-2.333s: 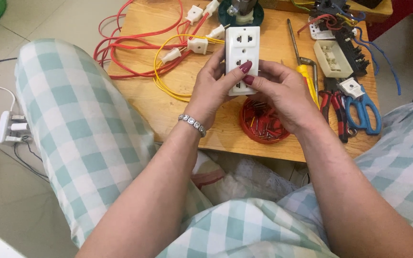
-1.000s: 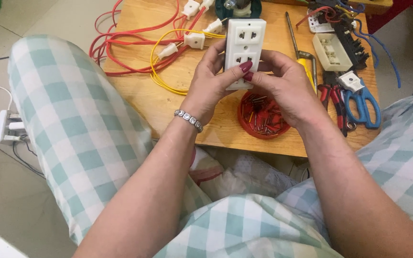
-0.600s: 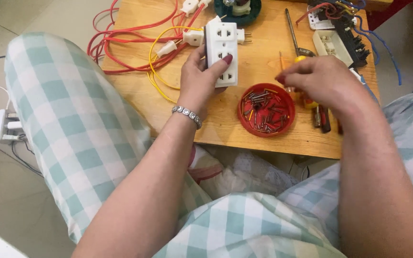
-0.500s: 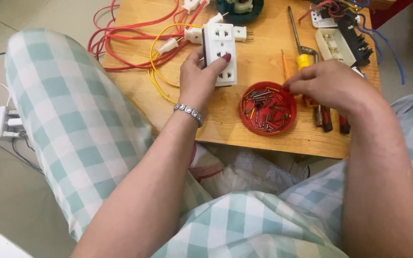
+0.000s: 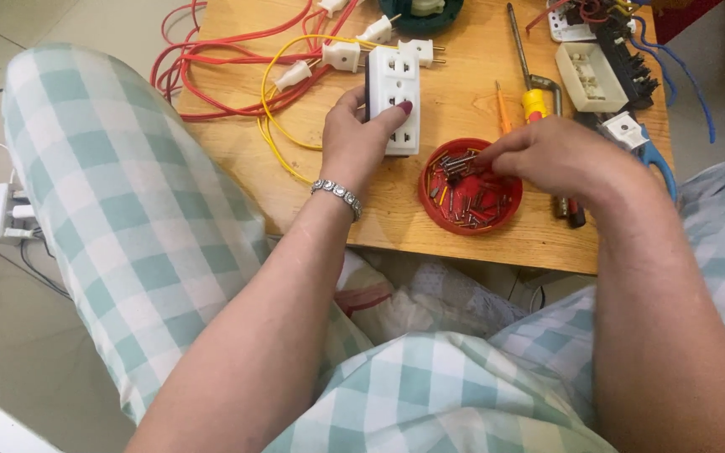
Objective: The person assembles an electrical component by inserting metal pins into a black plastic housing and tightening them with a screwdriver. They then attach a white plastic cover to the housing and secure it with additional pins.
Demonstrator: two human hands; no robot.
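Note:
My left hand [image 5: 361, 138] grips a white multi-socket outlet block [image 5: 394, 94] upright on edge over the wooden board [image 5: 329, 210], thumb across its face. My right hand [image 5: 560, 155] hovers over a red round lid [image 5: 466, 216] that holds several small screws [image 5: 463, 189]; its fingertips reach down into the screws at the lid's upper part. Whether a screw is pinched between the fingers is hidden.
Red and yellow wires [image 5: 241, 80] with white plugs [image 5: 341, 54] lie at the board's far left. A yellow-handled screwdriver [image 5: 530, 88], an open white socket housing [image 5: 589, 75], black parts and blue-handled pliers [image 5: 656, 159] lie at the right. A white power strip [image 5: 6, 214] lies on the floor.
My right hand let go of the outlet block and moved right and down to the red lid of screws. The left hand kept the block and shifted it slightly left.

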